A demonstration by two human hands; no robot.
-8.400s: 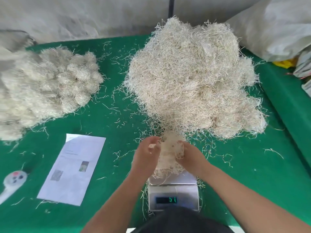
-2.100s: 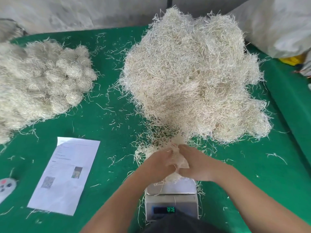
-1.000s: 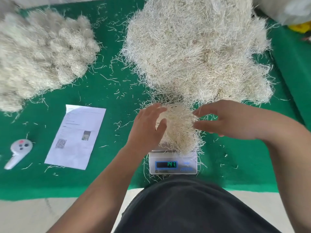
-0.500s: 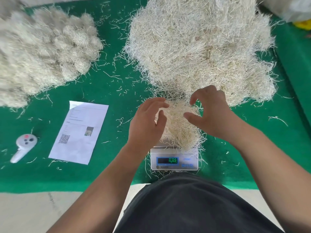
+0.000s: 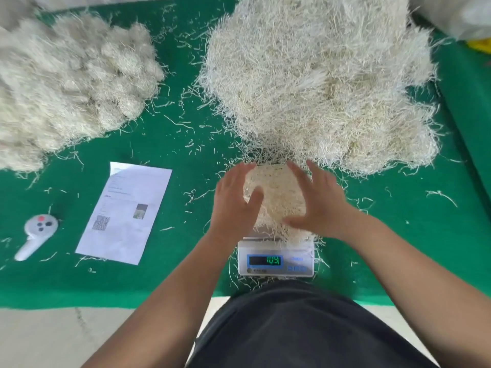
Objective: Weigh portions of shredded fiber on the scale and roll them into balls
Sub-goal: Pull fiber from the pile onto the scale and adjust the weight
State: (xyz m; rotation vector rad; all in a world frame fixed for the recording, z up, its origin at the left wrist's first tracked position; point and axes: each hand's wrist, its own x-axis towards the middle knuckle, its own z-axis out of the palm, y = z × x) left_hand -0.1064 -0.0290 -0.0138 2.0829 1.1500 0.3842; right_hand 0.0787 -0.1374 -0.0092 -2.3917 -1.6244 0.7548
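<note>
— Fiber on the small silver digital scale [image 5: 276,257]?
— Yes: a pale, rounded clump of shredded fiber [image 5: 276,195] sits on its platform, strands hanging over the edge above the lit green display.
— And the hands?
— The left hand [image 5: 233,203] and the right hand [image 5: 317,200] cup the clump from either side, fingers spread and nearly straight, palms against it; neither is clenched.
— What lies around?
— Just beyond, touching the clump, a large heap of loose straw-coloured fiber [image 5: 318,75]. Far left, a pile of rolled fiber balls [image 5: 66,83]. On the green felt table cover [image 5: 186,274], a white printed paper sheet [image 5: 125,211] and a white handheld controller [image 5: 34,235] beside it.
</note>
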